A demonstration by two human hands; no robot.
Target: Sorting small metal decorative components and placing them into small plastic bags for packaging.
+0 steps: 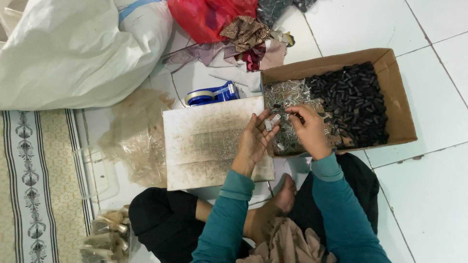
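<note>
My left hand (256,139) is palm up over the edge of a cardboard box (399,104), with two small silvery metal clips (272,121) resting on its fingers. My right hand (308,130) hovers over the box with its fingertips pinched together near the clips; what it pinches is too small to tell. Inside the box lie a heap of shiny metal pieces (285,95) on the left and a pile of small black plastic pieces (353,100) on the right.
A stained white board (209,141) lies across my lap. A blue tape dispenser (214,93) sits behind it. A big white sack (73,48), a red bag (204,17), cloth scraps, clear plastic bags (139,136) and a patterned mat (34,185) surround me on the white tiled floor.
</note>
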